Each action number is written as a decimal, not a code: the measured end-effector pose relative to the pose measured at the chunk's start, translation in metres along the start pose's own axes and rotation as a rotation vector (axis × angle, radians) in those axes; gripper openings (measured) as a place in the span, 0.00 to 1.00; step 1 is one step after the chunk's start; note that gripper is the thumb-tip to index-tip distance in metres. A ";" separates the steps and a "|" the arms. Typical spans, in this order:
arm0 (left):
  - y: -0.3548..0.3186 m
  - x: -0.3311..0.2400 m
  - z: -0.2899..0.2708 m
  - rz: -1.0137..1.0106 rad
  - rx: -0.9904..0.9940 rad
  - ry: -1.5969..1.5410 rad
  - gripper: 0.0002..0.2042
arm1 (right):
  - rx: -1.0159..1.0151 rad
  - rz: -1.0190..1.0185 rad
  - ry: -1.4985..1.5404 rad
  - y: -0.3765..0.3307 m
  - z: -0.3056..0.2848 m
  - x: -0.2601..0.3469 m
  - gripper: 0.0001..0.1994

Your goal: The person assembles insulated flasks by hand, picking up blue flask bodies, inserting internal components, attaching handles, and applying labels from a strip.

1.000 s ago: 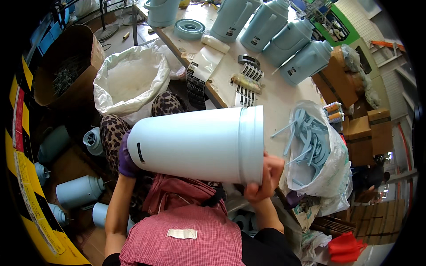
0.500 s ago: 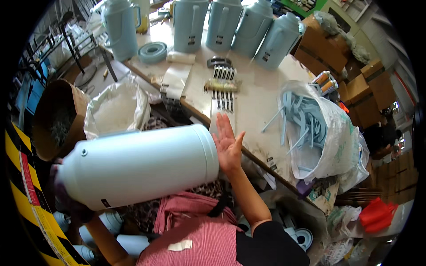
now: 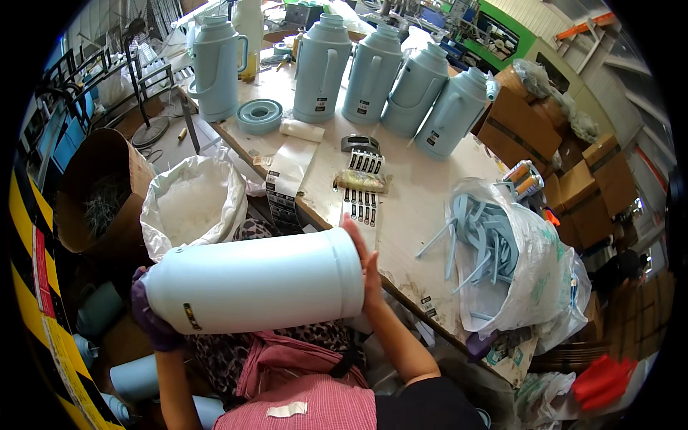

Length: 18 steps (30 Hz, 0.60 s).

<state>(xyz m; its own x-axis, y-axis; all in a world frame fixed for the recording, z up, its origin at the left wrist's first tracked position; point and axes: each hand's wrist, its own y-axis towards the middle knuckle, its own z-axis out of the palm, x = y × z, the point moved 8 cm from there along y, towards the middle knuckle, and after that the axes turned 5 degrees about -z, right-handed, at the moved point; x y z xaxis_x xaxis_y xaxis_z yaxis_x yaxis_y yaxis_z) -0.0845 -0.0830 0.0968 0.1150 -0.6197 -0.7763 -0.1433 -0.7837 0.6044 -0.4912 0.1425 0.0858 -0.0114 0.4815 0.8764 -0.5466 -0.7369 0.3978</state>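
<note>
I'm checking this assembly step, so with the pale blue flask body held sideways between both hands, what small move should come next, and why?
Probably tip the pale blue flask body upright onto the worktable. It lies sideways over the lap, the gloved left hand cupping its narrow end and the right hand flat against its wide end. The finished flasks all stand upright there.

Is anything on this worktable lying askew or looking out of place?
Little stands out. One light blue ring lies loose beside the standing flasks, and grey-blue handles stick out of the open plastic bag at the table edge.
</note>
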 end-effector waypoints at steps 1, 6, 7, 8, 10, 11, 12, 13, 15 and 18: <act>0.005 0.007 -0.005 -0.099 0.051 -0.141 0.28 | 0.000 -0.024 -0.150 0.000 -0.015 0.008 0.43; 0.054 -0.026 -0.060 -0.188 0.129 -0.291 0.26 | -0.300 -0.080 -1.722 -0.006 -0.197 0.097 0.16; 0.064 -0.051 -0.069 -0.081 0.102 -0.025 0.26 | -0.345 -0.101 -1.924 -0.007 -0.232 0.106 0.16; 0.070 -0.065 -0.062 -0.063 0.082 0.111 0.25 | -0.310 -0.034 -1.946 -0.009 -0.265 0.102 0.16; 0.078 -0.102 -0.026 0.060 0.260 0.055 0.28 | -0.197 0.321 -2.255 -0.012 -0.318 0.081 0.15; 0.074 -0.118 -0.002 0.088 0.467 -0.046 0.32 | -0.161 0.295 -2.245 -0.012 -0.328 0.076 0.15; 0.071 -0.132 0.014 0.139 0.586 -0.049 0.36 | -0.138 0.293 -2.323 -0.014 -0.333 0.074 0.14; 0.069 -0.139 0.020 0.142 0.530 0.041 0.39 | -0.136 0.328 -2.392 -0.015 -0.335 0.072 0.13; 0.065 -0.131 0.019 -0.091 0.387 -0.044 0.48 | -0.127 0.302 -2.387 -0.015 -0.327 0.077 0.12; 0.054 -0.114 0.012 -0.355 0.320 -0.077 0.50 | -0.095 0.358 -2.374 -0.016 -0.318 0.095 0.11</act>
<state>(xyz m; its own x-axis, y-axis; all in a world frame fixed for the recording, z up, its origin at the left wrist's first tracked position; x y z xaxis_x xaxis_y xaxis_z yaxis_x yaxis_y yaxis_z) -0.1173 -0.0545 0.2158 0.1402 -0.3017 -0.9430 -0.4051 -0.8866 0.2234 -0.7499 0.3505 0.0762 0.4651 -0.7896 -0.4003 -0.7603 -0.5879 0.2761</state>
